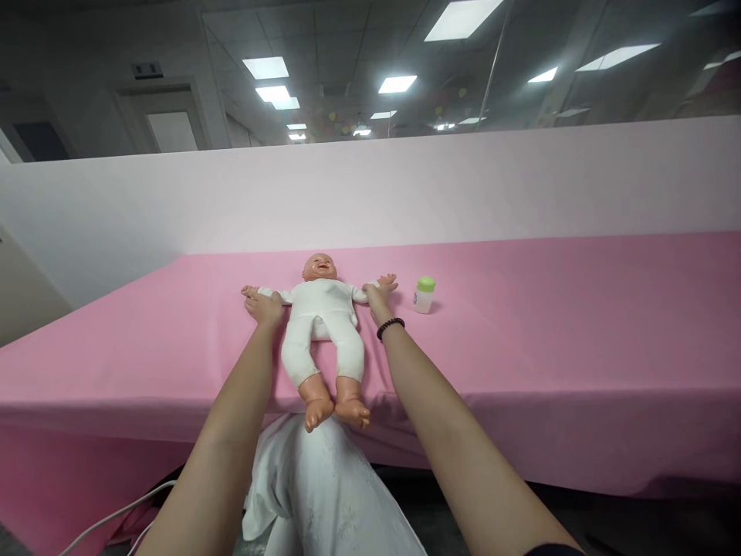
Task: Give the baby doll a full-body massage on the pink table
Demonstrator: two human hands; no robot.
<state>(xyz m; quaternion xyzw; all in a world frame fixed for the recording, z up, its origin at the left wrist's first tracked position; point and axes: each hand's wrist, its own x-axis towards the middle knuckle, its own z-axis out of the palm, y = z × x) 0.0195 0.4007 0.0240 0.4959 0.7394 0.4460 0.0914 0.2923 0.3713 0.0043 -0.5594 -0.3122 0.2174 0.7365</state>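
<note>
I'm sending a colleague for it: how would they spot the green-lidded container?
On the pink-covered table, a doll in white lies on its back, held by the person's left hand and right hand. Just right of the right hand, the container stands upright. Its bright green lid sets it apart from the white-clothed doll.

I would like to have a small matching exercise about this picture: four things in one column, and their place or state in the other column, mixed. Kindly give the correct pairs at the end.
Things
1. Doll
2. Bottle
3. Left hand
4. Bracelet

Place or state
A. Dark, around the wrist of the right hand
B. Holding the doll's arm on the left side of the picture
C. Lying face up on the pink cloth
D. Standing to the right of the doll, with a green lid

Right pairs: 1-C, 2-D, 3-B, 4-A
</note>
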